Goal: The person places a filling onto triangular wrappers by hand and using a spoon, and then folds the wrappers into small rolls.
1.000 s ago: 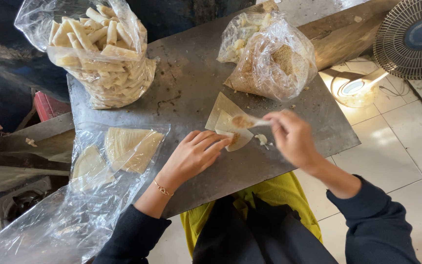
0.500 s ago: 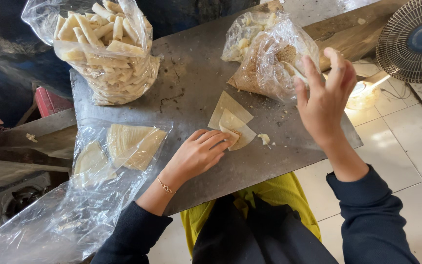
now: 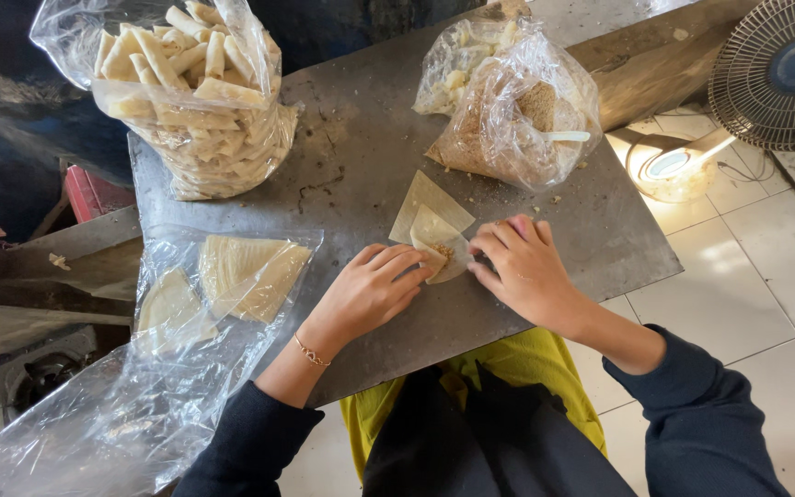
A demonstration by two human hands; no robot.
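A pale triangular pastry wrapper lies on the grey metal tabletop with a small heap of brownish filling on its near part. My left hand presses its fingertips on the wrapper's near left edge. My right hand pinches the wrapper's near right edge, fingers curled over it. Both hands meet at the wrapper. A clear bag of crumbly filling with a white spoon handle stands just beyond my right hand.
A clear bag full of rolled pastry sticks stands at the far left. A flat plastic bag with a stack of wrappers lies at the near left. A fan and a round lamp stand on the tiled floor to the right.
My right hand came back down from the filling bag to the wrapper. Filling now lies on the wrapper. My left hand stayed at the wrapper's edge.
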